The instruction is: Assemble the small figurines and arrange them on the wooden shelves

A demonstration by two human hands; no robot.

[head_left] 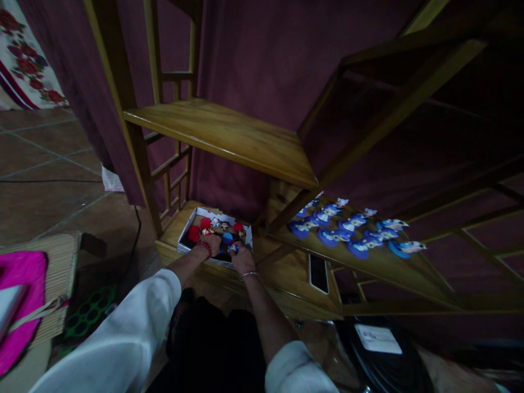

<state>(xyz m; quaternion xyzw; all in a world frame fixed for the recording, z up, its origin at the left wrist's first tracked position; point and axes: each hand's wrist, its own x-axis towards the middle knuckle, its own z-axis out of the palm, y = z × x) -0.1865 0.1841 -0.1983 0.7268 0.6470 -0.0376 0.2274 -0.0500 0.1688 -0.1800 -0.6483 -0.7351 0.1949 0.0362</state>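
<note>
A shallow white cardboard box (183,236) stands on the low wooden shelf, holding several small figurines (215,222) and red pieces. My left hand (210,244), with a red bead bracelet at the wrist, reaches into the front of the box; its fingers point down and are too dim to make out. My right hand (244,258), wearing a silver bangle, is at the box's front right corner. Its fingers close on a small blue and white figurine (233,248). A blue round piece (227,238) lies between the two hands.
Several blue and purple figurines (354,222) lie in rows on the shelf to the right. A phone (318,273) rests below them. An empty-looking wooden shelf board (221,134) overhangs the box. At left is a stool with a pink cushion (24,295).
</note>
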